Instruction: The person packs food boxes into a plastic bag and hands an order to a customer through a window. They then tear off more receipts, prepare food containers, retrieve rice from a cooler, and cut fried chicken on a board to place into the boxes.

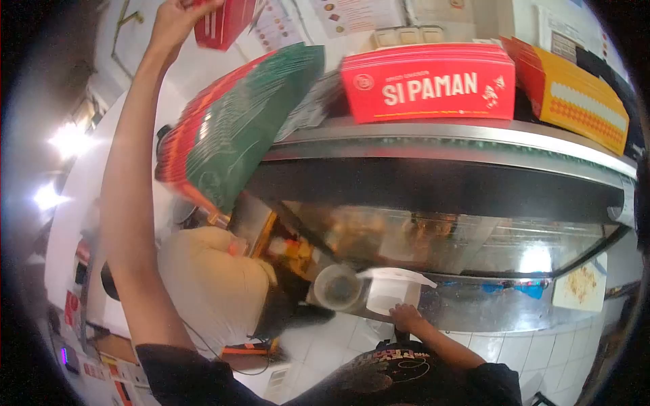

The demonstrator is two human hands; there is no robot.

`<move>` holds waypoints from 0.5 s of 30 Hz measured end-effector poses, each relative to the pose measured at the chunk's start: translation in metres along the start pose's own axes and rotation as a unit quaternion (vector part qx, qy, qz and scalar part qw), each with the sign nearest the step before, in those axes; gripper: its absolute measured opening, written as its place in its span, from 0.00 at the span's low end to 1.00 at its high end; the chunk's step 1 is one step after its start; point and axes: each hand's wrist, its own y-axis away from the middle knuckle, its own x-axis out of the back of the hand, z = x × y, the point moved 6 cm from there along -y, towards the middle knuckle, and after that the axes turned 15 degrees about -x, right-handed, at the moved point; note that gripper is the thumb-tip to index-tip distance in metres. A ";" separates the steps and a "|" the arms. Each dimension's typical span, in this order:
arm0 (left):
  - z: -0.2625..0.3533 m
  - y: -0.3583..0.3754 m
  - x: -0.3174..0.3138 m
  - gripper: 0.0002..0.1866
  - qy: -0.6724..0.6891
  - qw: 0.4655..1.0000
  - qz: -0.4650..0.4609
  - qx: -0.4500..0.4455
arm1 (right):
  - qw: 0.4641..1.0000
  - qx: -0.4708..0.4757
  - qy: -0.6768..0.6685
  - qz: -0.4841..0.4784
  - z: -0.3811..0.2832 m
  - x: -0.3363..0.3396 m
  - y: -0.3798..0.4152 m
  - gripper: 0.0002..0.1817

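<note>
My left hand is raised high at the top left, fingers closed on a red printed carton that is partly cut off by the view's edge. Low in the middle, my right hand grips the near rim of a white takeaway box, whose lid stands open. The inside of the box looks white, with no contents I can make out. Beside it on the counter sits a round translucent tub.
Red "SI PAMAN" cartons, yellow cartons and a tilted green-and-red carton stack stand atop a glass display case. A person in a light shirt bends at left. A white board with crumbs lies right.
</note>
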 end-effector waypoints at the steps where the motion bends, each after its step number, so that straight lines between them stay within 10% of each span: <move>1: -0.003 -0.003 0.013 0.21 -0.010 1.000 0.005 0.007 | 1.000 -0.001 0.003 -0.013 0.000 -0.003 -0.001 0.14; 3: 0.004 -0.001 0.068 0.27 -0.095 0.967 0.234 -0.017 | 1.000 0.012 -0.001 -0.011 0.002 -0.006 -0.002 0.14; 5: 0.119 0.006 0.066 0.21 0.219 0.936 0.263 -0.082 | 1.000 0.026 -0.007 -0.012 0.004 -0.010 0.001 0.14; 7: 0.161 0.033 0.104 0.19 0.311 0.919 0.105 -0.217 | 0.999 0.014 0.028 0.022 0.007 -0.009 0.006 0.14; 13: 0.290 0.104 0.220 0.34 0.118 0.973 0.078 -0.183 | 0.999 -0.010 0.028 -0.017 0.014 -0.010 -0.003 0.15; 15: 0.329 0.170 0.249 0.25 0.070 0.968 0.117 -0.211 | 0.999 -0.010 0.016 -0.033 0.015 -0.006 -0.008 0.18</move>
